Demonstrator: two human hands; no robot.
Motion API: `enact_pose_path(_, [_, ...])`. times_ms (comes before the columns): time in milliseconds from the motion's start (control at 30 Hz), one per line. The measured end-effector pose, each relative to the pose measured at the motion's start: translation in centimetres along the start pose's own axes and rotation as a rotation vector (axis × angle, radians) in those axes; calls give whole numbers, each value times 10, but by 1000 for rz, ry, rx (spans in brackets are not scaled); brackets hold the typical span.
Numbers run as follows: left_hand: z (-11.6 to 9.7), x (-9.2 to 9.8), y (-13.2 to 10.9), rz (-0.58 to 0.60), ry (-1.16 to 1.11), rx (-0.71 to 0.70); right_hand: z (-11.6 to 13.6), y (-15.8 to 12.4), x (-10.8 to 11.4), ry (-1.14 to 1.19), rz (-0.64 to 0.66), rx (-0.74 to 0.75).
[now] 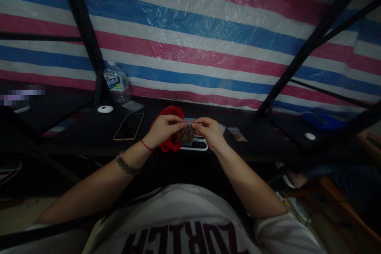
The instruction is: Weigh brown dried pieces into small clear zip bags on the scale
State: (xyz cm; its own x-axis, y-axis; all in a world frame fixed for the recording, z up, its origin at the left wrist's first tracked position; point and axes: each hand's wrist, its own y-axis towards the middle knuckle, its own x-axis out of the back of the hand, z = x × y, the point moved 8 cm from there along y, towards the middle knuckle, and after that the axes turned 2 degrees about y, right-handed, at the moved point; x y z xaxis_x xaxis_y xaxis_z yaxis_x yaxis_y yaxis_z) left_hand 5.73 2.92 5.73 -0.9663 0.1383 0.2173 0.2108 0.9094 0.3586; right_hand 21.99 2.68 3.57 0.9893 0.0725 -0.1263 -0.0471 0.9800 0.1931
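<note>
Between my two hands hangs a small clear zip bag [186, 134] with brown bits in it. My left hand [166, 127] pinches its top edge at the left corner, and my right hand [207, 130] pinches the right corner. Below the bag is a white digital scale [200, 145] with a dark panel, partly covered by the bag and my hands. A red bag or cloth [170, 111] lies behind and beside my left hand; its contents are hidden. To the right of my right hand, a second filled zip bag [237, 134] rests on the black table.
Left of the red bag lie a phone [129, 126], a white oval device [105, 109] and a flat clear bag [133, 106]. A plastic bottle [116, 83] stands behind them. Black frame posts [279, 75] rise on both sides. Another person's arm [369, 143] shows at far right.
</note>
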Motion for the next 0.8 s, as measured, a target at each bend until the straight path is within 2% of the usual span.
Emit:
enact_pose_path(167, [-9,3,-1,-21,106,-76,4,-1,0,6,-17,40])
enact_pose_path(267, [-8,1,-1,2,76,-58,6,-2,0,12,-25,50])
enact_pose_path(400, [-7,-6,-3,46,69,-25,8,-3,-4,-41,19,83])
enact_pose_path(533, [-12,-7,-5,36,129,-61,11,-4,-10,-119,69,138])
enact_pose_path(667, [-12,-7,-6,14,166,-79,13,-6,-13,-107,87,134])
enact_pose_path(800, [-12,-10,-7,43,177,-100,18,-7,-13,-122,92,161])
